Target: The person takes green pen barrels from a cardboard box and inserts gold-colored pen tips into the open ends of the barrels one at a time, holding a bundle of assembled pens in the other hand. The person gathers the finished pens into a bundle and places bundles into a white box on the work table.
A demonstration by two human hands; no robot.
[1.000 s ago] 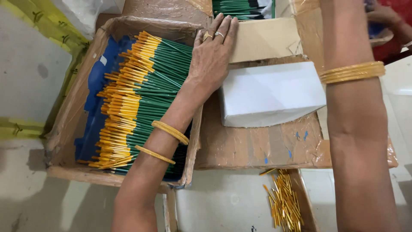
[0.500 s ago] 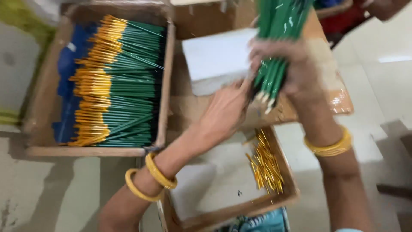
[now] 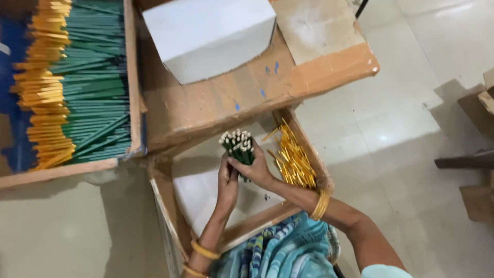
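Both hands grip one upright bundle of green pencils (image 3: 237,145), white ends up, inside a low cardboard box (image 3: 163,206) lined with white paper. My left hand (image 3: 227,183) wraps the bundle from the left. From the right, my right hand (image 3: 256,171) closes around it. Yellow bangles sit on both wrists. A small pile of gold-tipped pencils (image 3: 293,160) lies in the same box, just right of my right hand.
A large cardboard box (image 3: 131,77) at upper left holds several rows of green pencils with yellow ends (image 3: 72,82). A brown cardboard sheet (image 3: 319,62) carries a white folded carton (image 3: 211,36). Pale floor tiles spread right; wooden pieces (image 3: 473,164) stand at the far right.
The pencil bundle has come down from above the cardboard sheet into the low box. Both hands now clasp it upright; the view has swung downward and right.
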